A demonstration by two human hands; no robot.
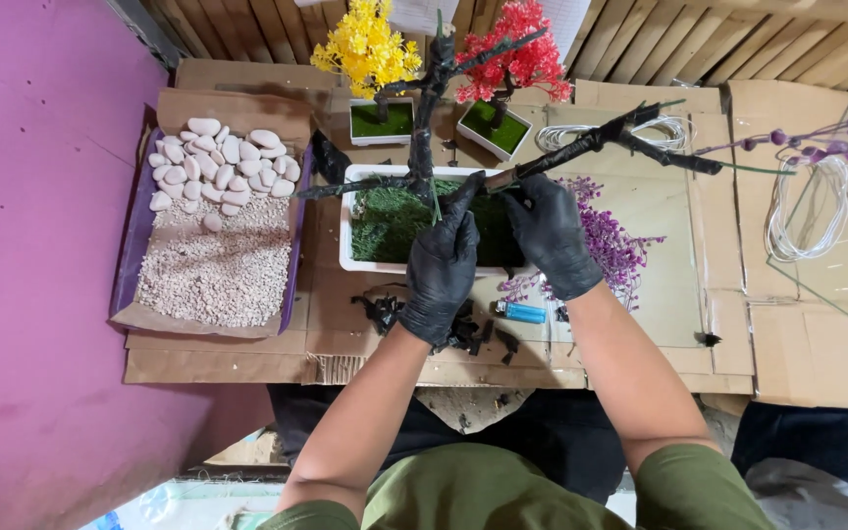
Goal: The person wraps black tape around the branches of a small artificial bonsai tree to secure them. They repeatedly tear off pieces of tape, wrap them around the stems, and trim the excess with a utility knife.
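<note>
Both my hands wear black gloves. My left hand (442,263) pinches a thin green wire stem (436,201) near the base of a black wrapped tree trunk (422,128). My right hand (548,236) grips a black branch (601,137) that reaches out to the right. The trunk rises from a white rectangular pot (347,245) filled with green moss (385,226). Purple flower sprigs (616,245) lie just right of the pot, partly under my right hand.
A purple tray (134,245) at left holds white pebbles (218,162) and fine gravel (213,275). Two small potted trees, yellow (367,49) and red (522,54), stand behind. A blue lighter (522,312), black scraps (380,312), white wire coils (807,211) and purple-bead stems (817,142) lie on cardboard (817,363).
</note>
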